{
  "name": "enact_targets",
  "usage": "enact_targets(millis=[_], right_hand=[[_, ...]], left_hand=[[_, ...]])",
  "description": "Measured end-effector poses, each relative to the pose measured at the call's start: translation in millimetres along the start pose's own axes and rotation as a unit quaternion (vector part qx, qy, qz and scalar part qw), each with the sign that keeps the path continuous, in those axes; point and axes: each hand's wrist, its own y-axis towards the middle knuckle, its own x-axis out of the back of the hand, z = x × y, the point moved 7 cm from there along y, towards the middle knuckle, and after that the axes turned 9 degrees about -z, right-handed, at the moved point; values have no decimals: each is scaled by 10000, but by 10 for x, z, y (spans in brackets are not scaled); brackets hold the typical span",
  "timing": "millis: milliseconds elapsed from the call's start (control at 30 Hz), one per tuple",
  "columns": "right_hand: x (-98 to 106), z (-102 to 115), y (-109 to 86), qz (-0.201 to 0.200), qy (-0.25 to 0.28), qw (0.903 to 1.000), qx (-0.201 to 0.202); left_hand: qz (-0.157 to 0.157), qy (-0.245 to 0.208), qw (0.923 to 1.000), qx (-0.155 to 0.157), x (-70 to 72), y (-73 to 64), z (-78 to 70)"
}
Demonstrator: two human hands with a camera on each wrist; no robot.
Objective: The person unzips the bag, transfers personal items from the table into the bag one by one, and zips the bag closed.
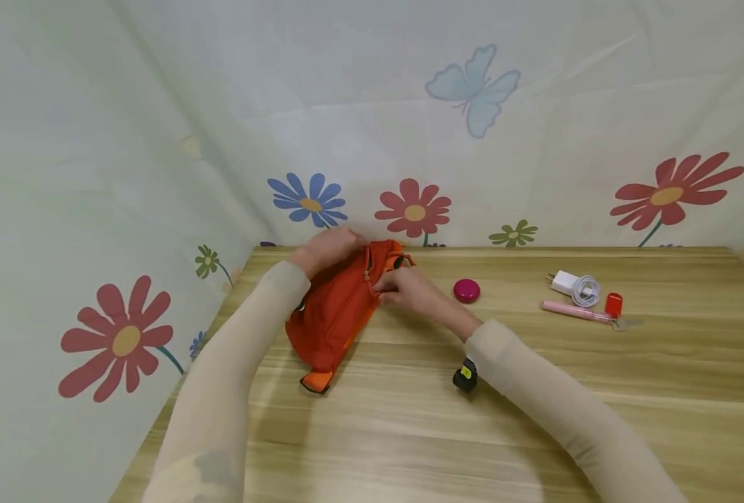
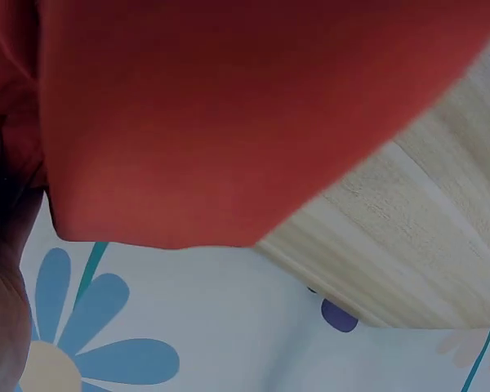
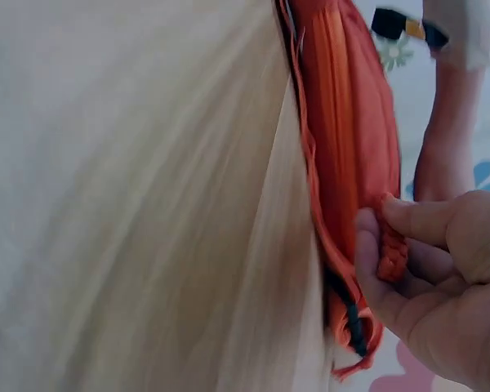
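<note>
A red-orange zip bag (image 1: 337, 307) is held tilted over the far left part of the table, its orange strap end (image 1: 316, 381) pointing toward me. My left hand (image 1: 332, 250) grips the bag's far upper edge; in the left wrist view the bag's cloth (image 2: 171, 139) fills much of the picture and hides most of the fingers. Between thumb and fingertips, my right hand (image 1: 409, 288) pinches a braided orange zipper pull (image 3: 392, 253) by the bag's right edge. Close to that hand, a dark cord end (image 3: 357, 331) shows at the bag's corner. What lies inside the bag is hidden.
A round magenta case (image 1: 467, 290) lies right of the bag. Farther right are a white charger (image 1: 562, 283) with a coiled cable (image 1: 585, 290), a pink pen-like stick (image 1: 575, 311) and a small red object (image 1: 613, 304). A flower-printed curtain borders the wooden table (image 1: 409, 433) behind and at left.
</note>
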Motion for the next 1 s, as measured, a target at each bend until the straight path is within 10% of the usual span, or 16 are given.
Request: enact_targets(millis=[167,433,1000], right_hand=[[-4,98,-24,-1,256,9996,-84],[-18,90,-68,-137,288,9990,-300],[-136,347,-231,298,488,9975,414]], left_hand=[[44,335,9992,-207,19,-113,-10],[167,639,9883,-1375,26,-485,-179],[571,362,9879,-1398,-121,-508,-220]])
